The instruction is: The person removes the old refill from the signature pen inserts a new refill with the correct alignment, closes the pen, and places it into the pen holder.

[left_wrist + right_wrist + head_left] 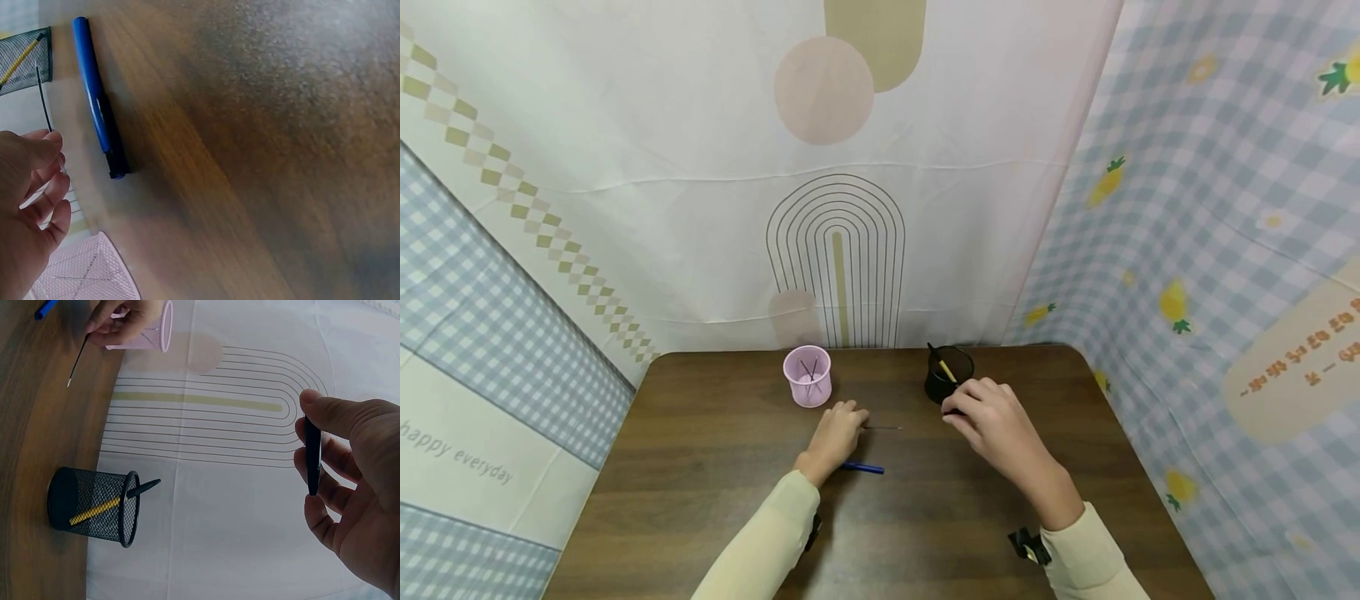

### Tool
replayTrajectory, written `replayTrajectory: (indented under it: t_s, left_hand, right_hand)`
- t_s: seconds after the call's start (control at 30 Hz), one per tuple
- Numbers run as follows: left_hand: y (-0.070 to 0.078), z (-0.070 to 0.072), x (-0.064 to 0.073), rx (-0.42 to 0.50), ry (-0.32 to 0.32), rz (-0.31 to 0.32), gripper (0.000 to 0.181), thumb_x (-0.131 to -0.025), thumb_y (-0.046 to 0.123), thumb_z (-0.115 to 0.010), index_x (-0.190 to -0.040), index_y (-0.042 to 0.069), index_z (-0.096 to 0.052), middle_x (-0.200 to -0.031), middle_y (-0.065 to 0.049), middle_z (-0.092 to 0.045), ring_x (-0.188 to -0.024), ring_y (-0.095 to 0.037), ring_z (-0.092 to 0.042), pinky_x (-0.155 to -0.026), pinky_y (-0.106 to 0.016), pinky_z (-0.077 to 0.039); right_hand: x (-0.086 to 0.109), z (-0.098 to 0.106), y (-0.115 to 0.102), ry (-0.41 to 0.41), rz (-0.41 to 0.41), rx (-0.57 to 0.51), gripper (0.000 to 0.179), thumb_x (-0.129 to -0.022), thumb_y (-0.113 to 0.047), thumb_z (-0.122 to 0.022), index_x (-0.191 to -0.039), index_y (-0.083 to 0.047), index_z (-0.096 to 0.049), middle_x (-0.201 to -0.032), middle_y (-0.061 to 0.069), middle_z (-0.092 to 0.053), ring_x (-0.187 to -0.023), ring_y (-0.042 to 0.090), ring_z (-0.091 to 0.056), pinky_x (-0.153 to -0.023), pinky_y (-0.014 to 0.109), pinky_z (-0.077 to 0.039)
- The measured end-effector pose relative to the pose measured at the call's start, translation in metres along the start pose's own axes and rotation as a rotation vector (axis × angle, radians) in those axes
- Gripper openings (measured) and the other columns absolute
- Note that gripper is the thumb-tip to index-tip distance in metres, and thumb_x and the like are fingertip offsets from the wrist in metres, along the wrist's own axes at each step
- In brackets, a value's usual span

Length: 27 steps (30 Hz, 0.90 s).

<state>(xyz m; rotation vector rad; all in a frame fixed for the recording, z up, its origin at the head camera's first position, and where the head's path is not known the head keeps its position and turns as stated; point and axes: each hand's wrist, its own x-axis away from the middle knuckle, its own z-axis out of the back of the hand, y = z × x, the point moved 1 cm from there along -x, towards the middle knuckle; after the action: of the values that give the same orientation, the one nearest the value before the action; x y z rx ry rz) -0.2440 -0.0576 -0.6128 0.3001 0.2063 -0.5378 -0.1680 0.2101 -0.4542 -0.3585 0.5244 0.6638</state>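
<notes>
My left hand (837, 433) pinches a thin dark pen refill (77, 361) between thumb and fingertips, its pale tip pointing away to the right. On the table near that wrist lies a blue pen (94, 94) with a dark end, touched by nothing. My right hand (996, 421) holds a short black pen piece (313, 456) between thumb and curled fingers, close in front of the black mesh cup (938, 390). A yellow and black pen (946, 367) leans inside that cup. Whether the black piece is a whole pen or part of one, I cannot tell.
Beyond my left hand stands a pink mesh cup (809, 395) with a few thin dark sticks in it. Both cups are near the back edge of the brown wooden table (700, 467). Patterned cloths (715, 250) hang behind and at the sides.
</notes>
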Motion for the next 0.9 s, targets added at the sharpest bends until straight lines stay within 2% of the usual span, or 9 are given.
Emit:
replayTrajectory:
  t_s: [0.2, 0.43, 0.9]
  left_hand:
    - [-0.002, -0.006, 0.001, -0.008, -0.053, 0.008, 0.012, -0.083, 0.006, -0.079, -0.082, 0.013, -0.069, -0.085, -0.005, -0.062, -0.081, -0.030, -0.065, -0.068, -0.044, -0.054]
    - [-0.004, -0.010, 0.002, -0.022, -0.041, 0.000, 0.013, -0.083, 0.003, -0.078, -0.081, 0.014, -0.072, -0.082, -0.004, -0.063, -0.079, -0.029, -0.066, -0.066, -0.045, -0.055]
    - [-0.005, -0.012, 0.000, -0.032, -0.060, 0.008, 0.014, -0.082, 0.002, -0.077, -0.083, 0.015, -0.073, -0.084, -0.002, -0.064, -0.082, -0.028, -0.068, -0.067, -0.044, -0.054]
  right_hand:
    - [0.000, -0.001, 0.000, 0.006, 0.004, -0.006, 0.019, -0.079, -0.013, -0.088, -0.091, -0.019, -0.074, -0.095, -0.006, -0.066, -0.084, 0.016, -0.059, -0.069, 0.035, -0.043]
    - [0.000, 0.000, 0.000, -0.002, 0.005, 0.002, 0.017, -0.080, -0.016, -0.087, -0.092, -0.019, -0.075, -0.095, -0.006, -0.066, -0.085, 0.016, -0.060, -0.069, 0.035, -0.044]
    - [0.001, 0.001, 0.000, -0.002, -0.010, 0.001, 0.020, -0.079, -0.014, -0.088, -0.092, -0.022, -0.074, -0.094, -0.006, -0.066, -0.085, 0.016, -0.060, -0.070, 0.036, -0.045]
